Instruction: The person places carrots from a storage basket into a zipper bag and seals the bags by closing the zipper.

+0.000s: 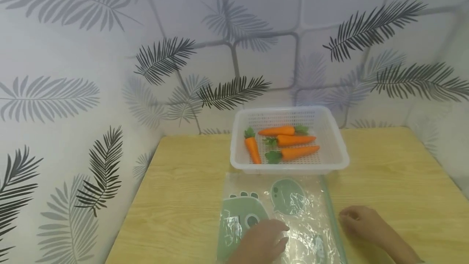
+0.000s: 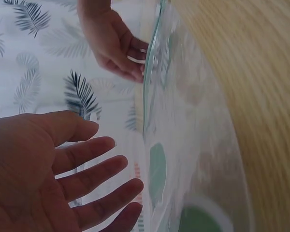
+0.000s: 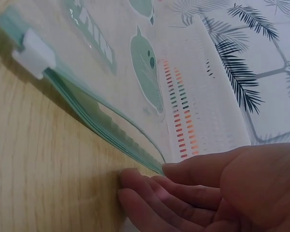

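Green-trimmed bag (image 1: 298, 215) lies lower centre, zip edge (image 3: 94, 126) parted, so we're likely opening it: our left grip (image 1: 260, 243) spread, empty; right grip (image 1: 366, 225) at that edge, can't tell if pinching; next needs a firm lip hold.

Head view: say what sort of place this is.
Probably an indoor tabletop work spot: a wood-grain table, a leaf-print wall behind it, and a white plastic basket of carrots.
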Motion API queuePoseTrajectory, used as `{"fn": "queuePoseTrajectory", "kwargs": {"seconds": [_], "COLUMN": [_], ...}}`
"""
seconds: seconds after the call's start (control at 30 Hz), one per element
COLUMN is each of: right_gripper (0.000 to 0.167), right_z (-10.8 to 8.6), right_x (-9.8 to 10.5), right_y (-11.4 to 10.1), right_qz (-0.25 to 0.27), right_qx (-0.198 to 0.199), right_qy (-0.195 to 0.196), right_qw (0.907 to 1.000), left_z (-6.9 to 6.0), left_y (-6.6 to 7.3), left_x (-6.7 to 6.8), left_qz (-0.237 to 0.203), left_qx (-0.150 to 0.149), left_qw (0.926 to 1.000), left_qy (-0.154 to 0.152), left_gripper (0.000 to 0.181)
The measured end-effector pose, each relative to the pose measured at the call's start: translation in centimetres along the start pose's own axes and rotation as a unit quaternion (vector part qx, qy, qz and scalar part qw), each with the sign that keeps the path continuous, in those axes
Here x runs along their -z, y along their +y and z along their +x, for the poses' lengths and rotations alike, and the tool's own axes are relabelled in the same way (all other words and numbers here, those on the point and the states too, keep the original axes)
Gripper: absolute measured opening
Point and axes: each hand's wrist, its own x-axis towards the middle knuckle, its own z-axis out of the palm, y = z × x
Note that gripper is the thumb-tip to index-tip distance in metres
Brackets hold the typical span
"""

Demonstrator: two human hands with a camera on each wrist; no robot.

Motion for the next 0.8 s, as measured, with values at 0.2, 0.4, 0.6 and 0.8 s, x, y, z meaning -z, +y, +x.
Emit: {"fn": "queuePoseTrajectory", "kwargs": {"seconds": [0.2,0.4,0.6,0.8], "right_gripper": [0.025,0.032,0.031,0.033], "right_z": [-0.1,0.1,-0.1,-0.1], "right_x": [-0.6,-1.1,-1.8,-2.4], "right_y": [-0.1,-0.2,-0.2,-0.5], "right_qz": [0.061,0.13,0.152,0.149], "right_qx": [-0.026,-0.011,-0.007,-0.01], "right_qy": [-0.021,-0.042,-0.05,-0.04], "right_qw": [0.9976,0.9906,0.9871,0.988], "left_z": [1.1,2.8,4.9,7.2], "left_y": [1.1,2.0,2.6,3.6], "left_x": [-1.7,-3.2,-5.1,-6.7], "left_qz": [0.011,-0.012,-0.013,-0.033], "left_qx": [-0.045,-0.017,0.02,0.107], "left_qw": [0.9989,0.9997,0.9997,0.9936], "left_qy": [0.003,0.011,-0.007,-0.017], "left_gripper": [0.024,0.024,0.025,0.029]}}
